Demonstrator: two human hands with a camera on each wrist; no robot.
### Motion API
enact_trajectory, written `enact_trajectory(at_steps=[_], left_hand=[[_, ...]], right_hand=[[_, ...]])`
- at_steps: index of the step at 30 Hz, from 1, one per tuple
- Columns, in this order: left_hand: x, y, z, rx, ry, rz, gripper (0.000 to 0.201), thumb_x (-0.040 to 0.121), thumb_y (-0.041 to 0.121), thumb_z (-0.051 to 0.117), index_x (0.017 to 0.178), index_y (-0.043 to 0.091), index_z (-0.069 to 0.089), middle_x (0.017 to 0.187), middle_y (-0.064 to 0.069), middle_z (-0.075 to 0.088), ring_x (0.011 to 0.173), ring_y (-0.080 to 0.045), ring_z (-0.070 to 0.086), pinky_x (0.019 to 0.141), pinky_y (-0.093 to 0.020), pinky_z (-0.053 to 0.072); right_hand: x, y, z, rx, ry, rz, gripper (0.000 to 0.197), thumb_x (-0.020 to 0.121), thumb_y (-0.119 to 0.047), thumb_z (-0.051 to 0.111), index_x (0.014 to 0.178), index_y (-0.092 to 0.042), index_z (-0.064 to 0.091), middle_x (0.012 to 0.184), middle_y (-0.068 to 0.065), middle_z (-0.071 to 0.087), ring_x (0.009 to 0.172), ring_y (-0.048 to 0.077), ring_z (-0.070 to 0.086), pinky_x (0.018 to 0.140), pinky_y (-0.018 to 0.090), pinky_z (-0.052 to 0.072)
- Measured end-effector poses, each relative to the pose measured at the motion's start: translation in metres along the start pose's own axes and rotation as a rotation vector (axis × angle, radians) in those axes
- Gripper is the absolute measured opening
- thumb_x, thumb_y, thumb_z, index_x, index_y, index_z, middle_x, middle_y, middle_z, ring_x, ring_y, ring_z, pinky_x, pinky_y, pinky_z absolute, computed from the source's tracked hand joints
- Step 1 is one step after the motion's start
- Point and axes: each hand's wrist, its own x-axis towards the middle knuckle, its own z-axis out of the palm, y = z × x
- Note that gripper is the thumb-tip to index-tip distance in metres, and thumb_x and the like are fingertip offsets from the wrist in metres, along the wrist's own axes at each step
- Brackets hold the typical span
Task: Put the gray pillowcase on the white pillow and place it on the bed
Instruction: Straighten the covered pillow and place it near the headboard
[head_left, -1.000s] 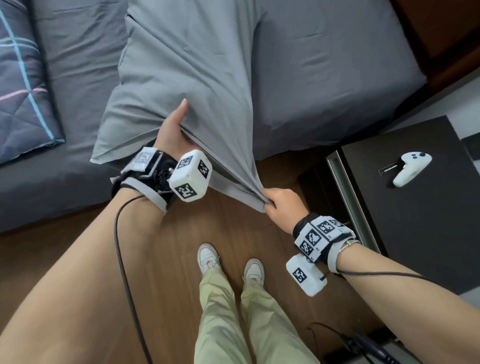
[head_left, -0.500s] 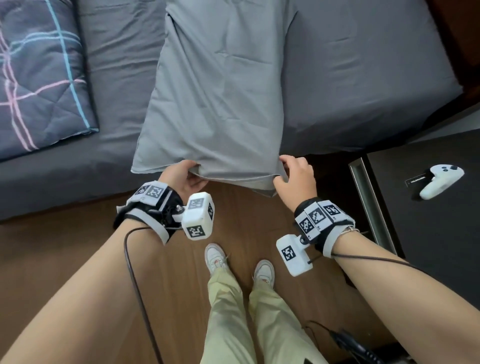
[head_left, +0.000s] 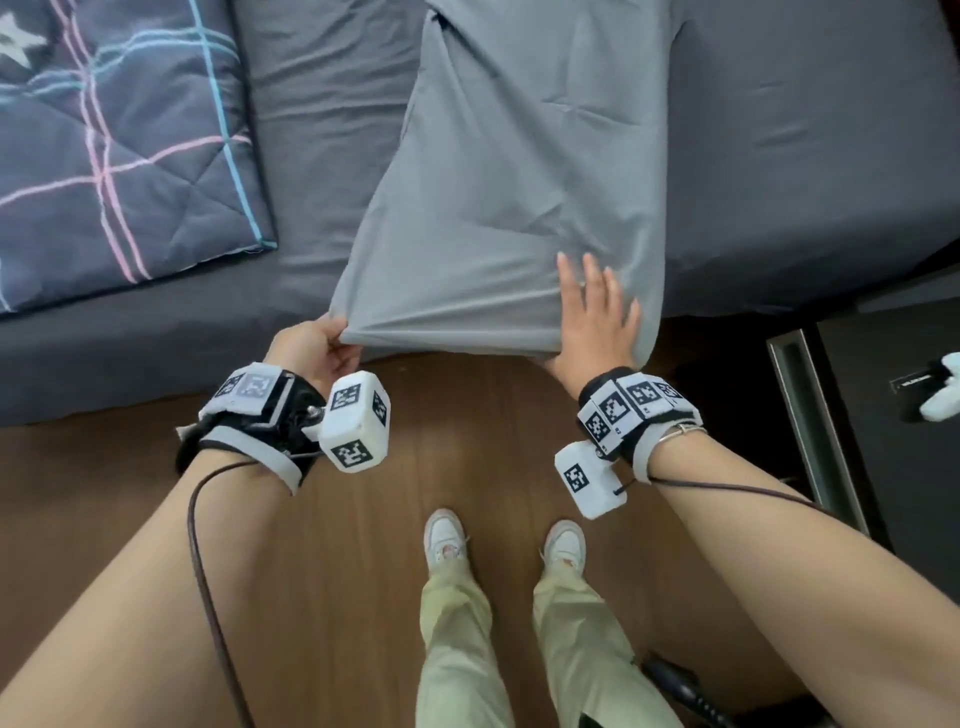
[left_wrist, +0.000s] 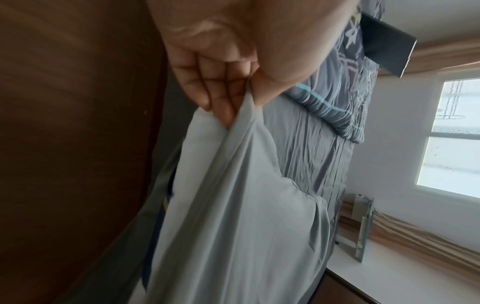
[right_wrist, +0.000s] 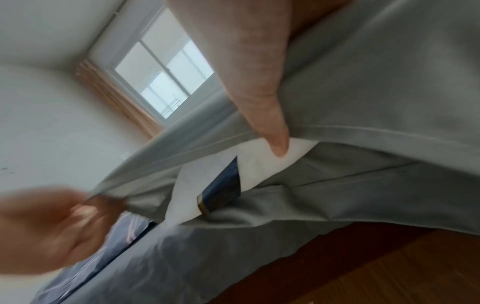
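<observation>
The gray pillowcase (head_left: 519, 208) covers the pillow, which lies lengthwise on the dark gray bed (head_left: 779, 156) with its near end over the bed's edge. My left hand (head_left: 317, 348) pinches the case's near left corner between thumb and fingers, and the cloth (left_wrist: 246, 205) is pulled taut from that grip (left_wrist: 226, 98). My right hand (head_left: 597, 317) lies flat on the near right end with fingers spread. In the right wrist view its thumb (right_wrist: 259, 92) reaches the open hem, where the white pillow (right_wrist: 259, 164) and its dark blue label (right_wrist: 223, 191) show.
A plaid quilt (head_left: 114, 145) lies on the bed to the left. A black nightstand (head_left: 893, 467) with a white controller (head_left: 940, 400) stands at the right. I stand on the wooden floor (head_left: 467, 441) in white shoes (head_left: 447, 535), close to the bed's edge.
My right hand let go of the bunched hem and now lies flat on top of the pillow's end. My left hand came off the pillow's side and pinches the near left corner.
</observation>
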Motion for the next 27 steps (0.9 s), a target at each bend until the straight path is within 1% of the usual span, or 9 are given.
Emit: enact_trajectory(at_steps=[3, 7, 9, 11, 16, 19, 22, 24, 27], left_hand=[[0.002, -0.005, -0.041, 0.152, -0.069, -0.078, 0.014, 0.097, 0.016, 0.044, 0.094, 0.015, 0.057, 0.054, 0.005, 0.065, 0.04, 0.0, 0.06, 0.057, -0.015, 0.049], [0.011, -0.011, -0.06, 0.192, -0.174, -0.269, 0.015, 0.096, 0.017, 0.048, 0.086, 0.011, 0.057, 0.047, 0.002, 0.063, 0.039, -0.002, 0.06, 0.047, -0.014, 0.051], [0.024, -0.011, -0.054, 0.24, -0.141, -0.282, 0.013, 0.095, 0.016, 0.049, 0.087, 0.009, 0.056, 0.056, -0.001, 0.063, 0.041, -0.005, 0.063, 0.055, -0.02, 0.05], [0.042, -0.011, -0.044, 0.35, -0.09, -0.179, 0.012, 0.094, 0.015, 0.052, 0.1, 0.006, 0.056, 0.081, -0.005, 0.062, 0.063, -0.009, 0.069, 0.071, -0.024, 0.047], [0.062, 0.002, -0.016, 0.463, -0.053, 0.152, 0.081, 0.077, 0.028, 0.069, 0.145, 0.024, 0.026, 0.141, -0.004, 0.041, 0.126, -0.021, 0.046, 0.11, -0.042, 0.038], [0.082, -0.002, 0.001, 0.565, -0.121, 0.199, 0.084, 0.062, 0.042, 0.062, 0.141, 0.022, 0.038, 0.135, -0.003, 0.054, 0.119, -0.023, 0.056, 0.105, -0.045, 0.043], [0.095, -0.013, 0.009, 0.723, -0.174, 0.156, 0.068, 0.072, 0.058, 0.053, 0.125, 0.015, 0.053, 0.122, -0.007, 0.063, 0.11, -0.029, 0.06, 0.099, -0.048, 0.048], [0.085, -0.014, 0.014, 0.702, -0.186, 0.134, 0.045, 0.088, 0.053, 0.046, 0.109, 0.014, 0.058, 0.111, -0.009, 0.062, 0.099, -0.027, 0.061, 0.081, -0.041, 0.055], [0.076, -0.01, 0.015, 0.637, -0.184, 0.19, 0.031, 0.09, 0.05, 0.047, 0.08, 0.023, 0.058, 0.091, -0.004, 0.058, 0.079, -0.021, 0.053, 0.06, -0.026, 0.044]], right_hand=[[0.019, -0.015, -0.003, 0.039, 0.072, 0.096, 0.109, 0.071, -0.02, 0.079, 0.151, -0.028, 0.007, 0.161, 0.006, 0.009, 0.147, 0.028, 0.012, 0.114, 0.05, 0.019], [0.03, -0.03, -0.006, 0.04, 0.102, 0.127, 0.096, 0.074, -0.01, 0.072, 0.15, -0.028, 0.015, 0.159, 0.002, 0.017, 0.144, 0.027, 0.019, 0.11, 0.05, 0.024], [0.027, -0.024, -0.002, 0.04, 0.089, 0.125, 0.096, 0.073, -0.01, 0.07, 0.15, -0.03, 0.016, 0.159, 0.0, 0.017, 0.144, 0.025, 0.018, 0.11, 0.048, 0.024], [0.02, -0.012, 0.006, 0.041, 0.105, 0.121, 0.098, 0.07, -0.01, 0.069, 0.15, -0.03, 0.016, 0.159, -0.001, 0.018, 0.144, 0.023, 0.019, 0.108, 0.046, 0.025], [-0.003, 0.005, 0.023, 0.001, 0.05, 0.06, 0.117, 0.061, -0.028, 0.082, 0.152, -0.025, 0.009, 0.16, 0.007, 0.012, 0.147, 0.029, 0.012, 0.116, 0.055, 0.015], [-0.007, -0.005, 0.033, -0.09, 0.073, -0.049, 0.125, 0.056, -0.043, 0.085, 0.151, -0.026, 0.006, 0.16, 0.009, 0.012, 0.147, 0.03, 0.009, 0.113, 0.062, 0.008], [0.001, -0.016, 0.039, -0.163, 0.163, -0.097, 0.128, 0.049, -0.04, 0.089, 0.149, -0.027, 0.01, 0.157, 0.011, 0.023, 0.135, 0.032, 0.027, 0.105, 0.055, 0.032], [0.013, -0.023, 0.036, -0.153, 0.193, -0.068, 0.124, 0.05, -0.032, 0.089, 0.148, -0.026, 0.014, 0.153, 0.011, 0.029, 0.116, 0.033, 0.042, 0.089, 0.046, 0.044], [0.035, -0.033, 0.024, -0.056, 0.132, 0.02, 0.106, 0.06, -0.025, 0.084, 0.146, -0.021, 0.023, 0.14, 0.014, 0.037, 0.105, 0.035, 0.05, 0.082, 0.043, 0.048]])
